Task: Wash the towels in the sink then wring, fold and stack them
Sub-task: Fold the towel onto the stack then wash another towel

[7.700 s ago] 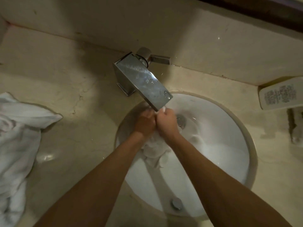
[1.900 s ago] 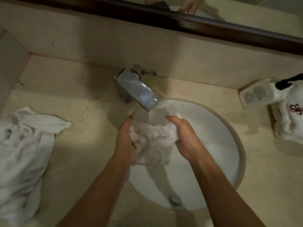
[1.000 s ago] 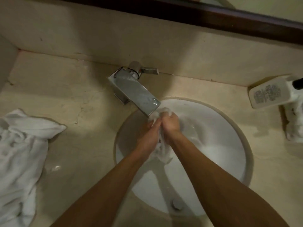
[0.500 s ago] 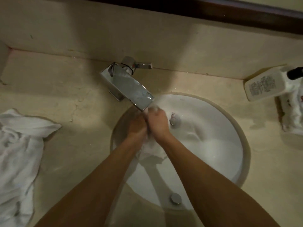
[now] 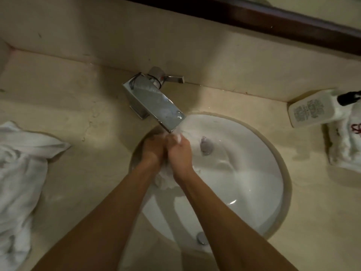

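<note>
A: Two hands, left hand (image 5: 153, 151) and right hand (image 5: 180, 153), each close their grip on one bunched towel (image 5: 164, 178) under the faucet (image 5: 156, 102).

B: It hangs toward the wrists, inside the sink (image 5: 254, 192); more towels (image 5: 21, 173) wait left on the tabletop (image 5: 88, 124).

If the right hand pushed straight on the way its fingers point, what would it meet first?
Probably the faucet spout: the right hand, gripping the towel, points up at its tip; depth is unclear.
</note>
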Available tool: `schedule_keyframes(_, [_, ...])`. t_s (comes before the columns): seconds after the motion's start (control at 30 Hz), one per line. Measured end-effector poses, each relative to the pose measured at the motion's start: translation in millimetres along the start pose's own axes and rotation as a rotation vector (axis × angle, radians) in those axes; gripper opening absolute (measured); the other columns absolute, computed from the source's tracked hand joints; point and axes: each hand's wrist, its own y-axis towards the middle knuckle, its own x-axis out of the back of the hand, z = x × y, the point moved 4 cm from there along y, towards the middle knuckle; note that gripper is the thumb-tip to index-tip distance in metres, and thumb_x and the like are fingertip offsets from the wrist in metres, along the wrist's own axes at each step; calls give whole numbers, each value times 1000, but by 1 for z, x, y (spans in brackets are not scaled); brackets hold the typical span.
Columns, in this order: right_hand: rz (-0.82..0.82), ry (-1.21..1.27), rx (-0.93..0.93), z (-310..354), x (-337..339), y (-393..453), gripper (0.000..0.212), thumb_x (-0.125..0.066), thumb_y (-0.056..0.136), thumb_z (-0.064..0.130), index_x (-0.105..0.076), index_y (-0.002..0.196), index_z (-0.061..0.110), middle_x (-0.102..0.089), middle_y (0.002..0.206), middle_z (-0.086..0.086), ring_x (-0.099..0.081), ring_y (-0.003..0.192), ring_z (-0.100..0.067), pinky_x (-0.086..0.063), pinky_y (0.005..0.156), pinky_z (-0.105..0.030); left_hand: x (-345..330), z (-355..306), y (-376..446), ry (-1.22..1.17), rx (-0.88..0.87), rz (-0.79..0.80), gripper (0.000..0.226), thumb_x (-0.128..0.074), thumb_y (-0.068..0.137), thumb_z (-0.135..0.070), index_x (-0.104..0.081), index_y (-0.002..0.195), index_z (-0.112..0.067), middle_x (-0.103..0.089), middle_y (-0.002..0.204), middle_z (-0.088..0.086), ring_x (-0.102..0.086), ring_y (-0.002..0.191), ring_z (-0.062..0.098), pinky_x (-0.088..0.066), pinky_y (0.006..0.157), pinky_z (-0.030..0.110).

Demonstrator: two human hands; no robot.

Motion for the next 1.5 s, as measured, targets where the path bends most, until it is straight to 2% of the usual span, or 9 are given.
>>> schedule_keyframes(0.3, [-140,216,-265,-12,25,57,36,-49,102,30,-52,127,4,-60,112,-16,-61,100,-31,-49,77,-34,1,29,-30,364,-30,-43,35,-41,102,-28,-54,134,-19,-65,114,15,-63,100,31,-48,83,33])
schedule_keyframes(0.4, [20,518,-356,-20,45,46,31,-51,95,2,-52,126,-2,-62,101,-18,-63,83,-26,-52,66,-32,23,44,-24,379,-50,-137,26,-53,94,-24,-66,108,-7,-68,94,10,-69,86,20,-47,69,23])
schedule_keyframes(0.47, [197,746,-442,-25,57,20,30,-45,94,-2,-57,121,0,-68,89,-13,-68,73,-22,-56,59,-27,27,49,-28,85,77,-74,23,-54,94,-23,-68,80,-11,-61,77,4,-61,52,8,-43,46,23])
schedule_keyframes(0.6, [458,911,-571,-46,77,-28,52,-45,101,42,-60,132,4,-62,126,-18,-58,117,-30,-38,114,-40,16,55,-27,-673,381,311,43,-62,84,-52,-66,86,-10,-52,75,2,-40,46,4,-15,42,11])
schedule_keyframes(0.9, [308,488,-395,-39,101,-24,21,-51,96,4,-67,109,0,-72,105,-20,-71,93,-31,-59,66,-30,15,75,-52,-662,625,669,52,-64,83,-54,-68,103,-6,-56,67,6,-49,49,15,-28,50,19])
schedule_keyframes(1.0, [250,484,-291,-17,102,-17,35,-61,97,27,-63,121,3,-71,99,-16,-72,81,-24,-56,61,-29,23,59,-48,-524,518,521,48,-59,82,-57,-71,89,-11,-59,67,6,-50,52,21,-34,55,24])
schedule_keyframes(1.13, [405,183,-263,8,73,-14,94,-71,73,74,-48,143,17,-56,140,5,-55,129,-24,-44,109,-41,24,26,-20,-99,97,-77,69,-46,74,-73,-70,104,-15,-72,91,8,-69,82,33,-55,76,44])
schedule_keyframes(1.23, [371,-47,-92,25,34,-12,55,-52,100,47,-47,138,7,-59,133,4,-56,119,-15,-47,103,-27,2,19,-10,-88,110,-58,54,-43,96,-51,-61,124,-8,-65,117,8,-62,113,28,-51,89,39])
schedule_keyframes(1.5, [108,-393,6,27,6,35,32,-52,99,28,-62,121,8,-64,125,-16,-59,115,-33,-45,91,-36,-4,11,5,6,136,-64,37,-35,106,-22,-55,127,2,-58,131,22,-64,108,26,-46,88,32])
